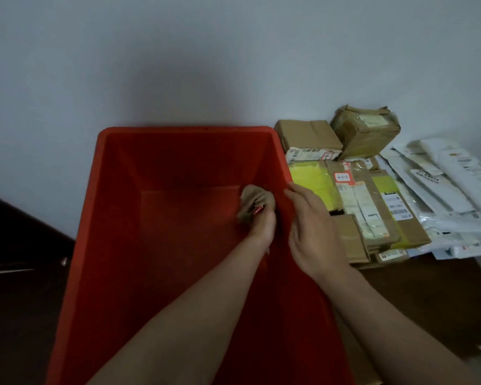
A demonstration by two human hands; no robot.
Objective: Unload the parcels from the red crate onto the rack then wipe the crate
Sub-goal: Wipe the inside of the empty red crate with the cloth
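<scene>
Red plastic crate [117, 245] is sitting directly in front of me, open side up, with a pale wall [178, 65] rising behind its far edge. I am reaching my left hand [261, 226] down inside the crate, and its fingers are bunching round a crumpled beige cloth [254, 200]. The cloth is sticking out beyond my fingertips and pressing against the crate's floor, at the foot of its right wall and near the far right corner. My right hand [314, 234] is resting on the crate's right rim, just beside the left hand, its fingers lying loosely straight and pointing toward the far end.

Parcels are lying outside the crate, to its right, on a dark surface [428, 301]. Two cardboard boxes [308, 134] are standing by the crate's far right corner. Flat cardboard parcels [372, 207] with yellow tape and white labels are lying against the right wall, close to my right hand. White mailer bags [450, 184] are spreading out farther right.
</scene>
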